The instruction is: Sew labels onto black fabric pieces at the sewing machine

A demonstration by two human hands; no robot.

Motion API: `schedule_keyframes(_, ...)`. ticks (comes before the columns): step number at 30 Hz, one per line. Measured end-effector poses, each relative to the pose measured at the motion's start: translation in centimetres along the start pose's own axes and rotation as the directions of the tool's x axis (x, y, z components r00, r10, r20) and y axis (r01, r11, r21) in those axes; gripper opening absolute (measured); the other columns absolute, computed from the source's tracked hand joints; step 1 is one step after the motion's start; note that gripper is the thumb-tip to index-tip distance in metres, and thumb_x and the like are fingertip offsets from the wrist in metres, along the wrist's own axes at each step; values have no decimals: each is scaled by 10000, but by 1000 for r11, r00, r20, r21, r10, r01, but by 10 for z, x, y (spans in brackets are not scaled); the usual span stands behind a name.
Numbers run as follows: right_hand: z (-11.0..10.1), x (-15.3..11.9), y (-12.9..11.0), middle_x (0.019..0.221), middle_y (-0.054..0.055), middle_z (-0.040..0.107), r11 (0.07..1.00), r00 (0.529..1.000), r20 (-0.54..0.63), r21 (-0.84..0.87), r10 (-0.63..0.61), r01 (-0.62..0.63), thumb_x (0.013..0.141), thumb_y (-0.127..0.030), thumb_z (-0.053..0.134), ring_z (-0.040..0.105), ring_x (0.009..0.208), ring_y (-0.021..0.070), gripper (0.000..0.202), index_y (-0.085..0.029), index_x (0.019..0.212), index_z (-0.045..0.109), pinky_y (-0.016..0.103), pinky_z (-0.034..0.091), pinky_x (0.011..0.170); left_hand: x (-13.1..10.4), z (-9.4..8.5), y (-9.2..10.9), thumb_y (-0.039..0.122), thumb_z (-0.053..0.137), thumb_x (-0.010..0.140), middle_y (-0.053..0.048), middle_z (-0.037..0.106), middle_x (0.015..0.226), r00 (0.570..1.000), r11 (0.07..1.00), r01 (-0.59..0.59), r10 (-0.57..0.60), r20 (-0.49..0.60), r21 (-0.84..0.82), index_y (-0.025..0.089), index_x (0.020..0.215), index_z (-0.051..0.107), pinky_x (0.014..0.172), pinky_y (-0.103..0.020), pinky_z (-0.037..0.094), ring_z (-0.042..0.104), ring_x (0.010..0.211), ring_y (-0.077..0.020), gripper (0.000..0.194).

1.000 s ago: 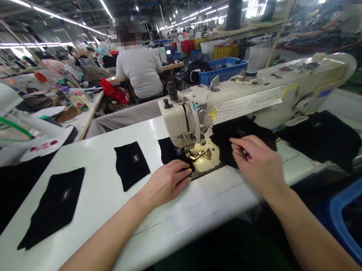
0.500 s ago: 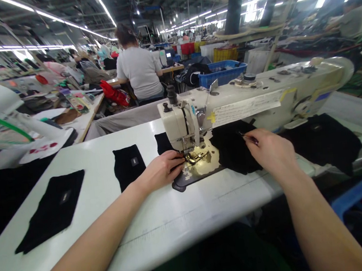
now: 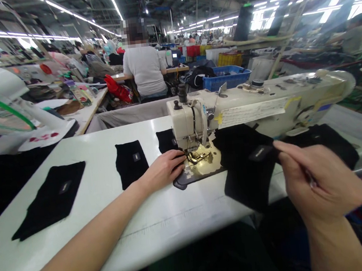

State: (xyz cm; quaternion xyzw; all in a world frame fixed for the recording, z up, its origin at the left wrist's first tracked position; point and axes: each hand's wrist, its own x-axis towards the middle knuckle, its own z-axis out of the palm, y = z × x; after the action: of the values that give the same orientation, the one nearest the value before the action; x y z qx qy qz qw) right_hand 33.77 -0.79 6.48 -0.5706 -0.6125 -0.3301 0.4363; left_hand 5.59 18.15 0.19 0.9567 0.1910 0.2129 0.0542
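My left hand (image 3: 168, 168) rests by the needle area of a white sewing machine (image 3: 186, 124), beside the presser foot (image 3: 198, 156). Its fingers are bent and together; what they hold, if anything, is hidden. To the right of the needle, my right hand (image 3: 317, 173) is closed, thumb and finger pinching a black fabric piece (image 3: 248, 178) by its edge near a small dark label (image 3: 259, 153). The piece is lifted and hangs over the table's front edge. A small metallic tool, too hidden to name, glints inside the right palm (image 3: 311, 178).
Black labelled pieces lie left on the white table (image 3: 159, 237), one (image 3: 50, 199) farthest out, another (image 3: 132, 163) closer. More black fabric (image 3: 333, 143) lies right of the machine. A fan (image 3: 3, 102) stands at left. A person (image 3: 145, 70) sits ahead near a blue crate (image 3: 226, 77).
My right hand has moved right and toward me, lifting the black fabric piece so that its label turns into view. My left hand stays by the needle. The view has shifted slightly.
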Motion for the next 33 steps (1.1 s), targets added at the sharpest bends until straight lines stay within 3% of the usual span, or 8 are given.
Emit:
schedule_keyframes(7,-7,-16,-17,941,33,699,970,959,190,167,-208,177,866,-135,708,602,592,117,543,-329,1364,611,260,487,584,-29,-13,-12,292,463,1001,-156,658,1233,994,991,113,-114,4,67,131,1191,695,967,-426,553,634,1126,-261,341)
schedule_keyframes(11,-6,-18,-33,927,43,697,968,970,181,219,-164,123,886,-95,662,637,654,142,518,-311,1354,617,269,500,594,-50,-38,-1,368,483,983,-154,719,935,941,929,340,-334,-61,147,121,846,747,922,-542,524,669,911,-291,387)
schedule_keyframes(14,-8,-18,-50,760,-4,693,901,942,231,413,-245,134,913,-65,592,628,590,138,542,-275,1411,553,265,487,551,-46,-50,34,488,502,971,-121,736,942,884,871,451,-466,-36,-197,164,886,748,914,-500,521,669,910,-271,416)
schedule_keyframes(18,-14,-20,-74,884,17,754,769,909,288,637,-300,52,915,-78,553,708,740,158,434,-255,1309,586,266,540,639,-26,-47,80,731,285,953,-107,756,1008,787,179,604,-290,545,-777,197,1112,720,802,-379,570,707,920,-244,706)
schedule_keyframes(22,-10,-33,-90,800,4,706,621,840,535,688,-85,-375,947,-292,553,649,604,139,217,-263,1124,676,245,533,569,-13,-39,88,701,612,825,-125,753,1042,731,-288,591,-203,651,-753,169,1080,748,827,-357,566,710,917,-244,605)
schedule_keyframes(25,3,-46,-100,548,-65,536,502,618,776,489,123,-713,897,-346,638,503,441,104,158,-241,992,707,200,438,436,-8,-36,78,407,869,665,-72,760,941,740,-216,561,-301,601,-799,176,974,775,790,-306,552,700,820,-185,396)
schedule_keyframes(29,18,-61,-107,709,-16,682,284,368,879,285,304,-916,827,-364,681,622,570,139,298,-209,1081,656,233,518,542,1,-29,56,275,838,682,-10,730,798,749,71,567,-458,478,-821,166,799,747,765,-283,519,657,744,-135,184)
schedule_keyframes(33,20,-74,-103,784,19,735,258,244,931,175,270,-950,822,-377,664,706,720,198,296,-199,1057,688,295,573,666,8,-16,29,227,712,784,24,652,675,735,358,583,-616,284,-729,159,766,695,661,-260,472,586,637,-116,73)
